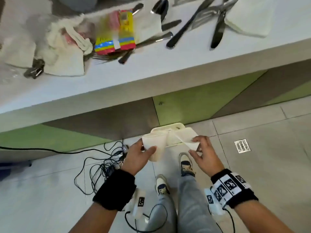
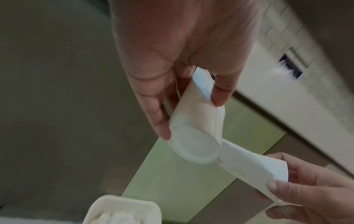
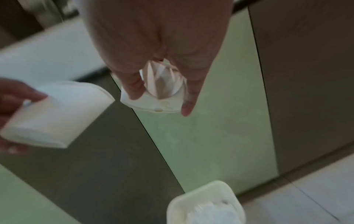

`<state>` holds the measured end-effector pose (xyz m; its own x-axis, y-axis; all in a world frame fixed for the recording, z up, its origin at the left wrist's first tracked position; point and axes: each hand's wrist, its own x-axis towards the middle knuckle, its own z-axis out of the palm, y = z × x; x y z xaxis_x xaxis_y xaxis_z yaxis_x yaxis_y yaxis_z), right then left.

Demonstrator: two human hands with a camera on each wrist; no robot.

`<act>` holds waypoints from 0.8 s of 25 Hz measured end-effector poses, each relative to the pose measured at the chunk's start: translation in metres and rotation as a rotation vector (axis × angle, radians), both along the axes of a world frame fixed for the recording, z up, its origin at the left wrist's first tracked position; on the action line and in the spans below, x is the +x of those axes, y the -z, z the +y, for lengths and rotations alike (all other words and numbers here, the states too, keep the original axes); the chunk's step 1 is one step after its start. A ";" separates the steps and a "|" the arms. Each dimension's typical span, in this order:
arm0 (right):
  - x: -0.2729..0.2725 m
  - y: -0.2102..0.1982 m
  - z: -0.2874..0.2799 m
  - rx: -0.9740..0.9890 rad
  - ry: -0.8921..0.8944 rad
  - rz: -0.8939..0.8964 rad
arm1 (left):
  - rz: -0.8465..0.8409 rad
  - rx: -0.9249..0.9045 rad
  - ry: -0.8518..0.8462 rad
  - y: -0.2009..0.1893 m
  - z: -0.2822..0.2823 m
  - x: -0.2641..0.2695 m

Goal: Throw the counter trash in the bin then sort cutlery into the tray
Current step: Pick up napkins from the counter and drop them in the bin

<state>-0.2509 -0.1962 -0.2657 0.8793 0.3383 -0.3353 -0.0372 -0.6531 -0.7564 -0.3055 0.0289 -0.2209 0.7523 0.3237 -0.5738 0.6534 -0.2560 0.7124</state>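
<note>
— Wrists first: both wear black bands, the right one with printed square markers. What do the hands have?
— Left hand (image 1: 141, 155) grips a flattened white paper cup (image 1: 154, 147), thumb on one face, fingers behind. Right hand (image 1: 202, 153) pinches a second piece of white paper trash (image 1: 188, 140), crumpled inside its fingers in the right wrist view.
— Do the two pieces touch?
— From the head and left wrist views they seem joined by a strip; from the right wrist view they look apart. I cannot tell.
— And the bin?
— White bin (image 1: 168, 132) stands on the floor against the cabinet front, directly under the two hands; white paper already lies inside it.
— What is on the worktop (image 1: 151, 71)?
— Toward its left end, crumpled napkins (image 1: 65, 52) and a bright snack packet (image 1: 116, 37). Toward the right, dark cutlery (image 1: 217, 32), knives and spoons, loosely scattered, some lying on napkins. No tray is in view.
— Floor?
— Tangled black cables (image 1: 101, 163) left of the person's shoes, a drain grate (image 1: 242, 145) to the right.
</note>
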 end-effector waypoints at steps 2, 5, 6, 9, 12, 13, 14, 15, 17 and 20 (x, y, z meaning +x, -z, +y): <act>0.007 0.058 -0.001 -0.133 -0.046 0.115 | 0.068 0.031 0.007 0.051 -0.009 0.011; 0.030 0.125 0.002 -0.268 -0.127 0.189 | 0.146 0.114 0.098 0.118 -0.016 0.039; 0.036 0.145 0.004 -0.302 -0.153 0.207 | 0.181 0.146 0.126 0.140 -0.018 0.046; 0.053 0.203 0.012 -0.363 -0.246 0.263 | 0.271 0.210 0.206 0.203 -0.020 0.066; 0.068 0.245 0.028 -0.452 -0.332 0.298 | 0.317 0.282 0.245 0.253 -0.018 0.083; 0.073 0.258 0.035 -0.472 -0.348 0.299 | 0.318 0.306 0.264 0.268 -0.017 0.087; 0.076 0.270 0.040 -0.483 -0.350 0.305 | 0.323 0.315 0.285 0.283 -0.016 0.092; 0.080 0.279 0.044 -0.495 -0.338 0.318 | 0.334 0.320 0.316 0.294 -0.016 0.095; 0.081 0.291 0.049 -0.540 -0.301 0.360 | 0.360 0.324 0.383 0.310 -0.013 0.099; 0.075 0.288 0.041 -0.547 -0.262 0.400 | 0.387 0.331 0.370 0.309 -0.009 0.094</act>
<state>-0.1758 -0.1549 -0.5534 0.5669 0.2126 -0.7959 -0.0328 -0.9595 -0.2797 -0.2111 0.0199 -0.5304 0.6062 0.2886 -0.7411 0.6742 -0.6808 0.2863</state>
